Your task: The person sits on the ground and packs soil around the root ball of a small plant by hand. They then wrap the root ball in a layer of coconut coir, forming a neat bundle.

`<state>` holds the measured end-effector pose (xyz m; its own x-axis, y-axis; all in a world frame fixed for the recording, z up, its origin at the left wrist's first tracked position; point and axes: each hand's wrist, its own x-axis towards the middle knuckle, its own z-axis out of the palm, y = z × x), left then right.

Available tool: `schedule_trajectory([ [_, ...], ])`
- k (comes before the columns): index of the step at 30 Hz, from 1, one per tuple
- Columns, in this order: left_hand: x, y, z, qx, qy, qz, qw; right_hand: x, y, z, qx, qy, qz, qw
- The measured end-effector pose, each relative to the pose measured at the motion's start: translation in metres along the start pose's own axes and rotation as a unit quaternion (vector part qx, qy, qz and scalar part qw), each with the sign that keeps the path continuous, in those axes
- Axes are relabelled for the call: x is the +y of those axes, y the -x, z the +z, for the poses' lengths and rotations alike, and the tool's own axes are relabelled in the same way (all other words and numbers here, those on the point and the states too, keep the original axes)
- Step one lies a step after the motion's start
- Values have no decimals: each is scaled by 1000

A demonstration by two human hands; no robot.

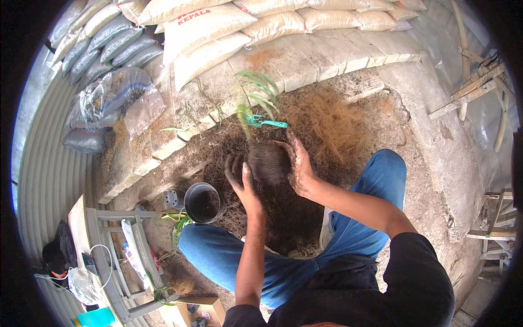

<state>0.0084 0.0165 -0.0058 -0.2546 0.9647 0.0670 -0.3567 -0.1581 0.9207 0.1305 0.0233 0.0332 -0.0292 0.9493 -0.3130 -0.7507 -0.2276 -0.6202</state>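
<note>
Between my two hands is the dark root ball of a plant, blurred by motion. Its stem leans up and away, and long green leaves spread at the top. My left hand, dirty with soil, presses on the root ball's left side. Against its right side lies my right hand, fingers curved along it. Just beyond the root ball, a turquoise hand fork rests on the soil. Loose dark soil covers the ground under my hands, between my bent legs.
A black plant pot with some soil inside stands left of my hands, beside a smaller grey pot. Brown fibre is heaped at right. Full sacks are stacked beyond a concrete ledge. A grey wooden stool is at left.
</note>
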Motion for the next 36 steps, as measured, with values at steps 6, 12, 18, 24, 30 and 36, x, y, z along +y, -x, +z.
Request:
schedule_trajectory([
  [6, -2, -13, -11, -69, 238, -215, 945, 11, -25, -27, -15, 251, -156, 955],
  [12, -10, 1, -8, -76, 74, -151, 983, 25, -10, -10, 21, 141, 29, 989],
  [18, -3, -1, -6, -170, 20, -17, 985, 21, -16, -23, -35, -20, 54, 998],
  [24, 3, -7, -5, -119, -46, 0, 992, 21, -17, -16, 25, 107, -49, 993],
  [30, -8, -5, -9, 24, -8, -23, 999, 35, -10, -13, -48, 292, -129, 946],
  [36, -8, 8, -8, -11, 113, -22, 993, 32, -21, -24, -3, 214, 37, 976],
])
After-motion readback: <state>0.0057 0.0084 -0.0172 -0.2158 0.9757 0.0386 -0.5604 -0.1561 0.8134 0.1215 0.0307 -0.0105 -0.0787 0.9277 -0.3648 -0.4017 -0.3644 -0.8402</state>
